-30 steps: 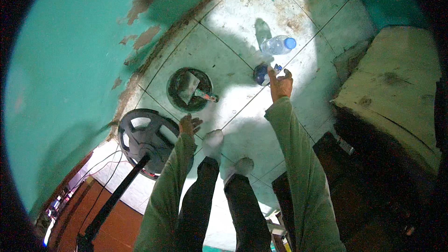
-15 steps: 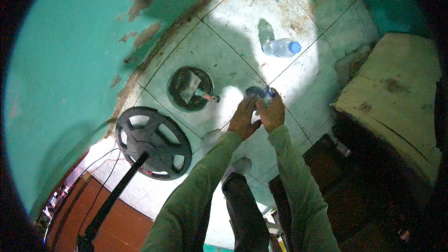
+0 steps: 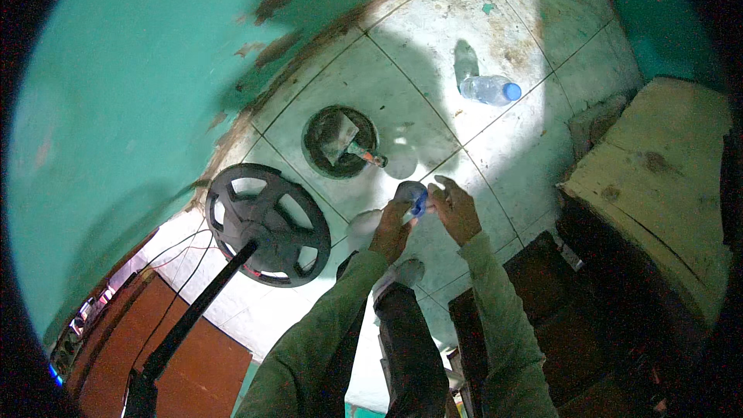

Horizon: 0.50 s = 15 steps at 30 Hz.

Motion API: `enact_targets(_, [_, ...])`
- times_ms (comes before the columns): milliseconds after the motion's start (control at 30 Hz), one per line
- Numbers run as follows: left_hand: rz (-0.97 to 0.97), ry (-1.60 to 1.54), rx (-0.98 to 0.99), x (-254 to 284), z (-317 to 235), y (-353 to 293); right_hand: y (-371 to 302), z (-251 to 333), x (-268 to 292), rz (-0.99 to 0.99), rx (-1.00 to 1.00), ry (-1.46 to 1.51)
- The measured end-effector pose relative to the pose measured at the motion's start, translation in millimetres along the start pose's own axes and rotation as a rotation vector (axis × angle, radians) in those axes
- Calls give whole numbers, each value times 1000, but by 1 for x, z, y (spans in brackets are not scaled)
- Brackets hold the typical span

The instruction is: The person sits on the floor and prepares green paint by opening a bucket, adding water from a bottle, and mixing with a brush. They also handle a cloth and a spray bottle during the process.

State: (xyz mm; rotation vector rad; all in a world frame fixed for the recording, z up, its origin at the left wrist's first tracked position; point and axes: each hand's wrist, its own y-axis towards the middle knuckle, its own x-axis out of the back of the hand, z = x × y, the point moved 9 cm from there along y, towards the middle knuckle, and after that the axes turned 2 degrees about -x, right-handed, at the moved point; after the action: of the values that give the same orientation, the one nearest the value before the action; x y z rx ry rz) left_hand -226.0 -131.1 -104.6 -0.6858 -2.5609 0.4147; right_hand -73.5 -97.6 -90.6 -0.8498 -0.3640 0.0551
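Two bare hands meet at a small dark-and-blue item (image 3: 410, 190) above a stained tile floor (image 3: 481, 169) beside a peeling green wall (image 3: 131, 101). The left hand (image 3: 392, 231) has its grip closed on the item's near side, apparently to steady it and leave the other hand free; the right hand (image 3: 458, 217) holds thumb and fingers close by the bright blue part, though whether that grip pinches it cannot be told. Just beyond, a scraper (image 3: 338, 142) lies across a round dark tub (image 3: 309, 152), handle over the rim, probably so it can be picked up readily. A clear bottle (image 3: 486, 90) with a blue cap sits well apart, likely out of the way. The count: one item in hand, one scraper, one tub, one bottle and, at left, one black spoked disc (image 3: 249, 232) with one pole (image 3: 195, 313).
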Motion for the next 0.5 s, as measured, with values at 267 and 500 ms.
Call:
enact_targets(267, [-278, 85, 196, 65, 44, -60, 79, 2, 38, -378, 217, -187])
enact_targets(500, [-420, 170, 256, 115, 82, -62, 148, 2, -59, -12, 159, -175])
